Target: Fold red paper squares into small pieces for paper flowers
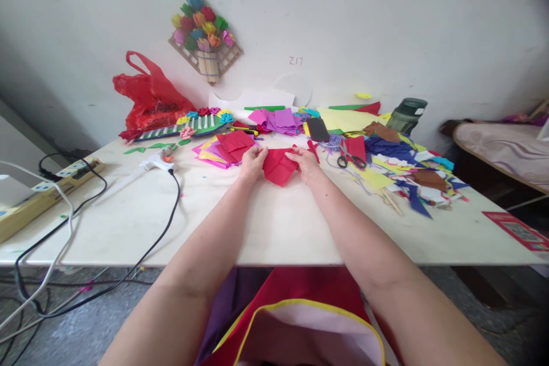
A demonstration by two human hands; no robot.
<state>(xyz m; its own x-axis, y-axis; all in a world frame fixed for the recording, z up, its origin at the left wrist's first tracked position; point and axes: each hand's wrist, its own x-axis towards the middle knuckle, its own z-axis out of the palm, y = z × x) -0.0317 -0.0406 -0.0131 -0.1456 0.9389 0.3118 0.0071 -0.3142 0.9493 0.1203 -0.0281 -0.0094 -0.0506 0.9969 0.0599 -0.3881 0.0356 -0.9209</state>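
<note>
A red sheet of crepe paper [280, 167] is stretched between my two hands above the white table. My left hand [254, 162] pinches its left corner, and my right hand [303, 162] grips the right corner. The sheet's lower edge comes to a point towards me. Just left of my left hand lies a fanned stack of coloured paper squares [227, 147], red on top with pink and yellow below. To the right of my right hand are black-handled scissors [350, 159], partly over a red paper piece [357, 146].
A glue gun [158, 161] with a black cord lies on the left, near a power strip [64, 183]. Coloured paper scraps [412, 163] heap up on the right before a green bottle [406, 115]. A phone [318, 130] and a red plastic bag [150, 100] are at the back.
</note>
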